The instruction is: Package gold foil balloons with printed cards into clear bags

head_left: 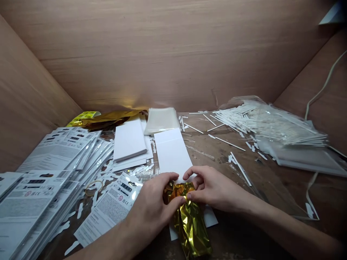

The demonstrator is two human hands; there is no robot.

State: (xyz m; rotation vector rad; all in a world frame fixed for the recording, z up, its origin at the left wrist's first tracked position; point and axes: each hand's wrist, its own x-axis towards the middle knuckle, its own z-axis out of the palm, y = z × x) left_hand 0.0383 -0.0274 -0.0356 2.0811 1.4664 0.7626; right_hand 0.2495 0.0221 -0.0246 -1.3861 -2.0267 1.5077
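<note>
A crinkled piece of shiny gold foil, folded into a long strip, lies toward me over white card. My left hand grips its far end from the left, thumb on top and fingers curled around the edge. From the right, my right hand pinches the same end with thumb and curled fingers. A blank white card extends away beneath the foil, and more white card shows at both sides of it. Whatever lies under the fingers is hidden.
Left are stacks of printed packs and one loose printed pack. Farther back sit white cards, clear bags and a gold foil sheet. White sticks and plastic bags lie right. Wooden walls enclose the table.
</note>
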